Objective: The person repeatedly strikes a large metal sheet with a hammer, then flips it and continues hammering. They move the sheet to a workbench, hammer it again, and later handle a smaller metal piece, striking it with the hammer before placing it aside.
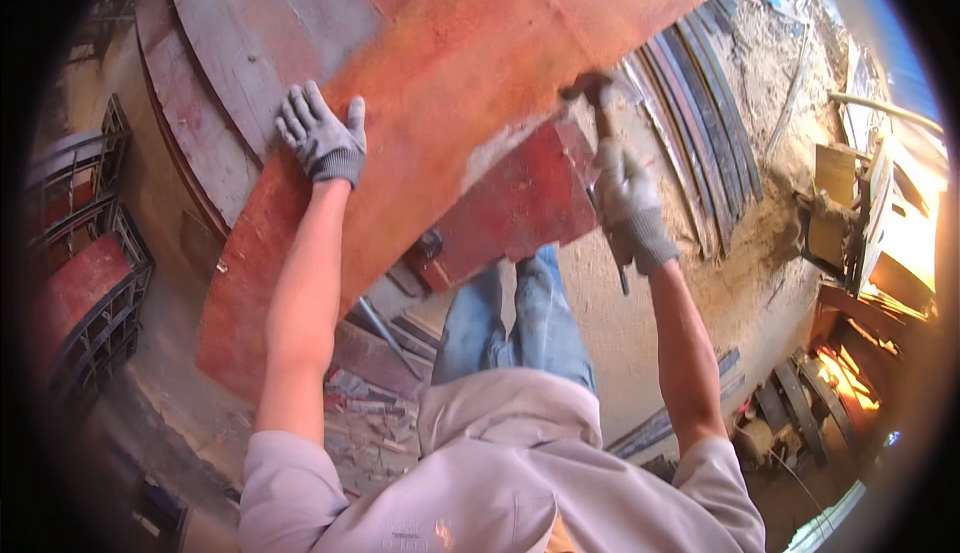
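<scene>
Orange sheet point(440, 113) bears splayed left hand point(326, 140); right hand point(629, 198) grips hammer point(601, 108).

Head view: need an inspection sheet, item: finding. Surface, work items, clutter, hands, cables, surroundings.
Surface: sandy ground, littered in places.
Work items: orange-red panel, worn and patchy, overlapping a grey panel; dark red panel by the person's legs; hammer.
Clutter: long dark strips bundled at right; small scraps near the left forearm.
Left hand: gloved, spread flat on the orange-red panel.
Right hand: gloved, gripping the hammer's handle.
Cables: none made out for certain.
Surroundings: framed red panels at left; bright glare at right.
</scene>
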